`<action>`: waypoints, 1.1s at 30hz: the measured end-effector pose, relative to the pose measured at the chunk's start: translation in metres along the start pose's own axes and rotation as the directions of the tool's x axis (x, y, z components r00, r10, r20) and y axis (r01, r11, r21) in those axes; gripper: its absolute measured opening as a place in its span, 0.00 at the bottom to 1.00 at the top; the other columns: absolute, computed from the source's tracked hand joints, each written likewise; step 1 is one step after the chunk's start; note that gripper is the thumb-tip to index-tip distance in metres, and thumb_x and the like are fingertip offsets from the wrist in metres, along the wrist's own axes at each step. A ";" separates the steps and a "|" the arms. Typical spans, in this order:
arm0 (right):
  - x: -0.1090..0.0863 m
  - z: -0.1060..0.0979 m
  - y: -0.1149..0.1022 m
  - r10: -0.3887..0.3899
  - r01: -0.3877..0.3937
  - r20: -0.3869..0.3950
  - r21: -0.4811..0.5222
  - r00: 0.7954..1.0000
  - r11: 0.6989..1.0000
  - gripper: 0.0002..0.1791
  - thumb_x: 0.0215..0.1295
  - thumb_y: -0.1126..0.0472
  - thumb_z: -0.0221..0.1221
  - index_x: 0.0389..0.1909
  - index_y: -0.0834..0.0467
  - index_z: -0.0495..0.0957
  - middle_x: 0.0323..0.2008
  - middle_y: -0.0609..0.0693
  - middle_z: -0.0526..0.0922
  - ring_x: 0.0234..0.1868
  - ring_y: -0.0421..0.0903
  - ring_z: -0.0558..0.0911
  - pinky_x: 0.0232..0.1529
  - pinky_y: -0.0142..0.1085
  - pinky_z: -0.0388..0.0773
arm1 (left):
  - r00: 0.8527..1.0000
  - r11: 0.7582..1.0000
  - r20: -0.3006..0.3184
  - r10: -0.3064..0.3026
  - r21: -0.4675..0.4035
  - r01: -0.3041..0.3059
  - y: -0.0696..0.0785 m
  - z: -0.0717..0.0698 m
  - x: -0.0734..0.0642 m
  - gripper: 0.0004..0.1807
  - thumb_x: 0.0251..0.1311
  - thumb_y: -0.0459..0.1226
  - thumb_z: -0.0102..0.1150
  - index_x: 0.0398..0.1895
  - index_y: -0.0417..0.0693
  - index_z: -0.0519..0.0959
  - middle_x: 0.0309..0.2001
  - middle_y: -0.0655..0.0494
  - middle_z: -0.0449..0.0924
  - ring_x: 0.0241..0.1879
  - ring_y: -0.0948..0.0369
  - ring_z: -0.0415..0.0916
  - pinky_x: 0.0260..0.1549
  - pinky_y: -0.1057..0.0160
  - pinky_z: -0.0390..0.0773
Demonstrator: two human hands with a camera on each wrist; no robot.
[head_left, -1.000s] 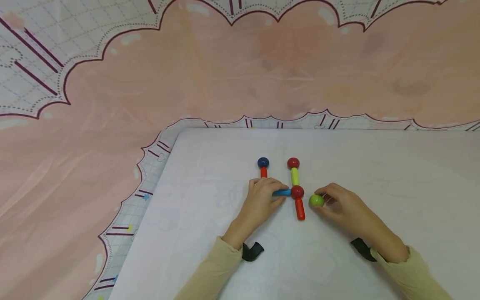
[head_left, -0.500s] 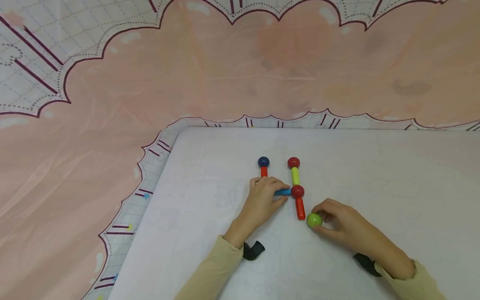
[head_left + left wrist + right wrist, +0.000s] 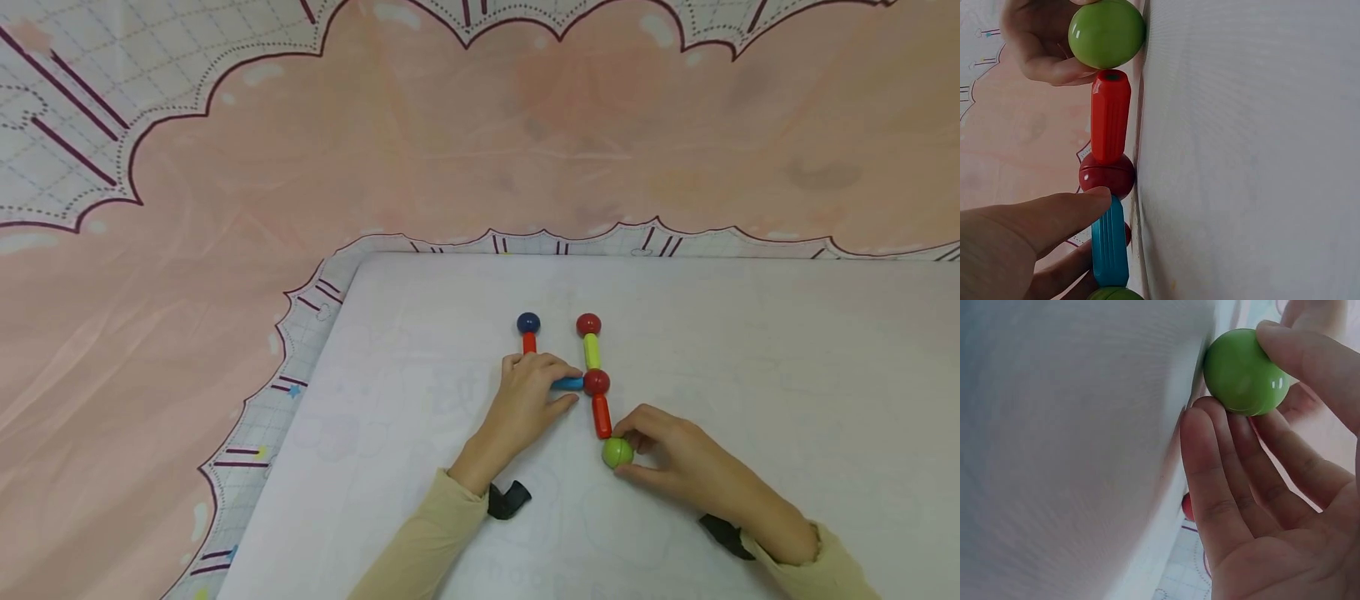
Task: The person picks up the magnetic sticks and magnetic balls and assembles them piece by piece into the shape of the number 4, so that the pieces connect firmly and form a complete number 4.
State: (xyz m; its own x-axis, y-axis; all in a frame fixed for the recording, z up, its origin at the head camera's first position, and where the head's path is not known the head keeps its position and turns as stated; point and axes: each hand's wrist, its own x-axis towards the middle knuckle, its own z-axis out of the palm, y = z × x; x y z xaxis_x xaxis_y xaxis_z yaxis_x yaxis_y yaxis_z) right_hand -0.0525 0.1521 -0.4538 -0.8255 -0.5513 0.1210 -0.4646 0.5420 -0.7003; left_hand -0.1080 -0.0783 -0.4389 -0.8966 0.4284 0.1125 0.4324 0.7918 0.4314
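My right hand (image 3: 678, 454) pinches a green ball (image 3: 617, 452) between thumb and fingers, right at the near end of a red magnetic rod (image 3: 602, 417). That rod runs from a red ball (image 3: 596, 382), which also joins a yellow-green rod (image 3: 592, 352) and a blue rod (image 3: 1110, 244). My left hand (image 3: 528, 400) holds the blue rod, its thumb lying near the red ball. Another green ball (image 3: 1115, 294) shows at the blue rod's other end in the left wrist view; the left hand covers it in the head view.
A second red ball (image 3: 588, 325) tops the yellow-green rod. Beyond the left hand, a blue ball (image 3: 528, 322) sits on another red rod (image 3: 529, 342), partly hidden. Everything lies on a white tabletop (image 3: 420, 317), with a patterned pink cloth (image 3: 225, 250) past its edge.
My right hand has brought the green ball toward me and then left, from beside the red ball to the red rod's near end. The left hand stays nearly still.
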 end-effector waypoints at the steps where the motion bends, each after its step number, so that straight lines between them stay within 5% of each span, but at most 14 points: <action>1: 0.000 0.000 0.000 0.002 -0.002 0.004 0.005 1.000 1.000 0.20 0.51 0.61 0.75 0.44 0.47 0.79 0.39 0.34 0.78 0.38 0.31 0.77 0.41 0.29 0.80 | 1.000 1.000 0.001 0.000 -0.002 0.000 0.000 0.000 0.000 0.16 0.58 0.42 0.71 0.49 0.55 0.86 0.48 0.61 0.84 0.52 0.60 0.76 0.56 0.53 0.63; 5: 0.001 -0.001 -0.002 -0.009 0.008 0.017 0.014 1.000 1.000 0.21 0.51 0.62 0.75 0.45 0.48 0.79 0.41 0.35 0.78 0.39 0.32 0.77 0.42 0.30 0.81 | 1.000 1.000 0.006 0.020 0.001 -0.020 0.001 -0.001 0.000 0.17 0.57 0.42 0.72 0.51 0.56 0.84 0.50 0.60 0.82 0.54 0.60 0.75 0.56 0.54 0.63; 8: 0.002 -0.003 -0.003 -0.021 0.021 0.025 0.011 0.999 1.000 0.21 0.52 0.62 0.75 0.46 0.49 0.79 0.41 0.36 0.78 0.39 0.33 0.77 0.42 0.30 0.80 | 0.994 0.994 0.027 0.106 0.034 -0.107 0.003 0.000 0.001 0.17 0.57 0.42 0.72 0.50 0.59 0.84 0.54 0.59 0.78 0.57 0.59 0.72 0.56 0.56 0.63; 12: 0.003 -0.005 -0.003 -0.019 0.019 0.030 0.009 0.999 1.000 0.20 0.52 0.60 0.74 0.45 0.50 0.79 0.41 0.37 0.79 0.39 0.33 0.77 0.41 0.31 0.80 | 0.958 0.956 0.082 0.276 0.083 -0.282 0.008 0.001 0.003 0.13 0.59 0.42 0.70 0.47 0.62 0.85 0.58 0.56 0.74 0.62 0.57 0.66 0.60 0.57 0.64; 15: 0.003 -0.004 -0.003 -0.020 0.019 0.028 0.011 0.999 1.000 0.20 0.53 0.60 0.74 0.45 0.50 0.79 0.41 0.37 0.79 0.39 0.33 0.77 0.41 0.31 0.80 | 0.932 0.929 0.121 0.340 0.113 -0.353 0.010 0.002 0.004 0.11 0.61 0.43 0.68 0.47 0.64 0.86 0.60 0.55 0.74 0.64 0.57 0.64 0.62 0.56 0.64; 20: 0.003 -0.004 -0.003 -0.012 0.010 0.037 0.029 0.999 1.000 0.19 0.53 0.60 0.74 0.45 0.50 0.79 0.42 0.37 0.79 0.39 0.33 0.78 0.42 0.31 0.80 | 0.921 0.919 0.166 0.352 0.123 -0.374 0.011 0.005 0.006 0.10 0.63 0.45 0.66 0.46 0.67 0.86 0.64 0.55 0.72 0.66 0.56 0.62 0.62 0.55 0.62; 33: 0.002 -0.003 -0.003 -0.001 -0.001 0.025 0.046 1.000 0.999 0.20 0.52 0.62 0.74 0.44 0.51 0.77 0.40 0.36 0.78 0.38 0.35 0.79 0.41 0.30 0.80 | 0.926 0.930 0.160 0.343 0.083 -0.359 0.013 0.009 0.008 0.06 0.62 0.45 0.66 0.42 0.65 0.86 0.64 0.55 0.72 0.67 0.57 0.62 0.62 0.55 0.61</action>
State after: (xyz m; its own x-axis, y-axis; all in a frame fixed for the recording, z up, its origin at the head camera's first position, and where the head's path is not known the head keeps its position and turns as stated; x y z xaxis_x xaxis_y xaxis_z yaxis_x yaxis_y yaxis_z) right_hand -0.0542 0.1512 -0.4491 -0.8169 -0.5674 0.1037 -0.4490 0.5126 -0.7319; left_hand -0.1085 -0.0610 -0.4401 -0.6661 0.7379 0.1089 0.7319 0.6185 0.2859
